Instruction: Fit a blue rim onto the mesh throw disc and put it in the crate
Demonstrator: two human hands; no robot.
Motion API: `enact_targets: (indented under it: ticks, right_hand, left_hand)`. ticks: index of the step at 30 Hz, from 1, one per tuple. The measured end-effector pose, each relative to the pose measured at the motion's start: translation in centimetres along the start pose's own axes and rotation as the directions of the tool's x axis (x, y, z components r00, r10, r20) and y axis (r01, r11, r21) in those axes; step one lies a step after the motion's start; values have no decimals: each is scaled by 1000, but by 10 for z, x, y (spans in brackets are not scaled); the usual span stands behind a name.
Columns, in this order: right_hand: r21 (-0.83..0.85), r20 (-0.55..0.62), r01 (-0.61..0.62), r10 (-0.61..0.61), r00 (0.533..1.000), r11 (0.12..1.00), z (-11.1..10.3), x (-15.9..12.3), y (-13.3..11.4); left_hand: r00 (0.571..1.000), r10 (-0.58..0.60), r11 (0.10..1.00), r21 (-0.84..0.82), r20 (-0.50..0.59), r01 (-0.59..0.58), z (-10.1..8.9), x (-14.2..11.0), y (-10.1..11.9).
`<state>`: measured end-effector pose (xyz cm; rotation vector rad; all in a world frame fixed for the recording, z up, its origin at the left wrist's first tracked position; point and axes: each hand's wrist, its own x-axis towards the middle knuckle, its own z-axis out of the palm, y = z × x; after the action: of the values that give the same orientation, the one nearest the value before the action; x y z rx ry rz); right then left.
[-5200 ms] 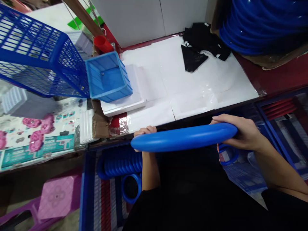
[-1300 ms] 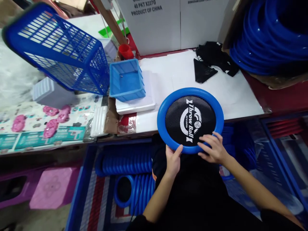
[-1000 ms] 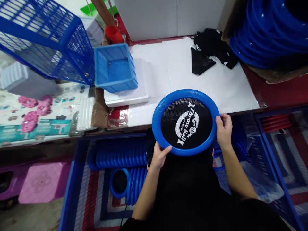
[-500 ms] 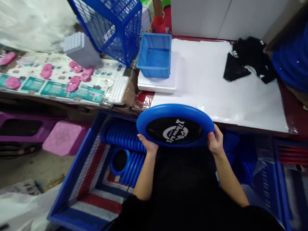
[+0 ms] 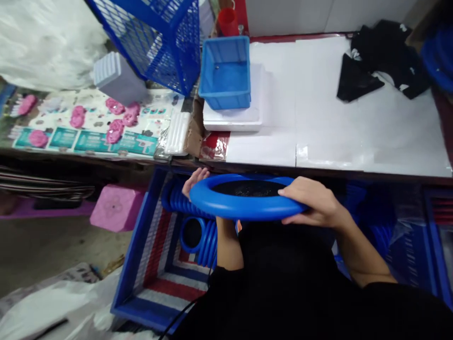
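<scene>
A blue ring-shaped throw-ball disc (image 5: pixel 244 208) with a black fabric middle is held in front of my body, tilted so it looks thin and oval. My right hand (image 5: pixel 314 200) grips its right side, thumb on top and fingers below the rim. My left hand (image 5: pixel 196 182) shows past the left rim with its fingers stretched out, and the disc covers its palm. Below, a blue crate (image 5: pixel 129 288) holds a row of more blue rings (image 5: pixel 208 243). The bench edge lies just beyond the disc.
A small blue bin (image 5: pixel 226 100) stands on a white block on the white-covered bench (image 5: pixel 329 137). Black fabric pieces (image 5: pixel 385 61) lie at the back right. Pink pieces (image 5: pixel 115 131) and a tilted blue basket (image 5: pixel 180 56) are at left. A pink stool (image 5: pixel 116 208) stands below.
The disc has tipped so its printed face no longer shows. My left hand has shifted from the near left rim to beyond it, fingers out. My right hand now grips with its thumb on top.
</scene>
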<state>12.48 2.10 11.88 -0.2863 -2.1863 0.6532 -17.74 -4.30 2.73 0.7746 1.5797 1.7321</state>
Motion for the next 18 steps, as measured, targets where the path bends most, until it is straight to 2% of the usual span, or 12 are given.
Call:
enact_targets:
  ticks: [1, 2, 3, 4, 5, 6, 8, 10, 11, 12, 15, 18]
  right_hand:
    - [-34, 31, -17, 18, 999, 999, -5, 2, 1]
    - [-66, 59, -28, 32, 998, 997, -10, 4, 3]
    - [-95, 81, -35, 42, 996, 995, -12, 6, 3]
    - [-116, 99, -36, 47, 994, 993, -14, 7, 4]
    - [-129, 110, -40, 54, 992, 991, -15, 8, 4]
    - [-135, 116, -53, 69, 991, 989, -16, 9, 3]
    - [-124, 135, -113, 129, 982, 986, -19, 8, 2]
    - [-63, 199, -201, 210, 957, 977, -26, 5, 2]
    - [-32, 236, -249, 250, 939, 968, -32, 2, 3]
    - [-6, 267, -295, 285, 920, 956, -37, 0, 5]
    - [32, 285, -413, 387, 877, 910, -54, -11, 12]
    - [74, 257, -447, 416, 872, 891, -60, -18, 17]
  left_hand:
    - [990, 136, 988, 72, 32, -138, 2, -2, 11]
    - [953, 296, 947, 114, 62, -302, 5, -5, 22]
    - [855, 497, 834, 192, 147, -518, 10, -9, 34]
    - [703, 643, 659, 248, 304, -710, 16, -13, 46]
    - [562, 670, 511, 249, 485, -823, 21, -16, 57]
    - [486, 614, 434, 247, 623, -866, 27, -17, 66]
    - [404, 559, 370, 219, 724, -903, 35, -15, 78]
    - [377, 561, 372, 183, 737, -910, 37, -8, 78]
    - [383, 573, 386, 174, 724, -906, 35, -3, 74]
    - [406, 585, 409, 178, 702, -895, 33, 1, 68]
    - [533, 621, 511, 218, 574, -831, 22, 9, 43]
    - [624, 620, 626, 178, 476, -759, 16, 9, 21]
